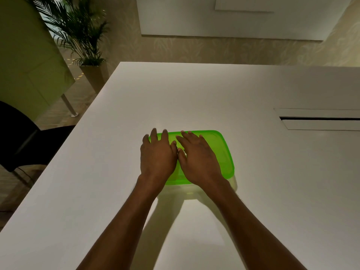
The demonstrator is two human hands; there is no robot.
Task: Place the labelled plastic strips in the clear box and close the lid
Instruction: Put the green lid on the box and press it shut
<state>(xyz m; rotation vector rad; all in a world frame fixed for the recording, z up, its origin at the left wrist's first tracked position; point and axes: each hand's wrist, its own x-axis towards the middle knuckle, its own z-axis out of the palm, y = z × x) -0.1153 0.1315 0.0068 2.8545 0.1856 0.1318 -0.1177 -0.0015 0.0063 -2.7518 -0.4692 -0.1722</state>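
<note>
Only both flat hands, left hand and right hand, press the green lid, hiding the strips.

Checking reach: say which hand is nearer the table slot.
Right. The right hand rests on the green lid, left of the slot; the left hand lies farther left.

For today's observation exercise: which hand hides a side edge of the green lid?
The left hand covers the green lid's left edge; the right hand lies mid-lid.
</note>
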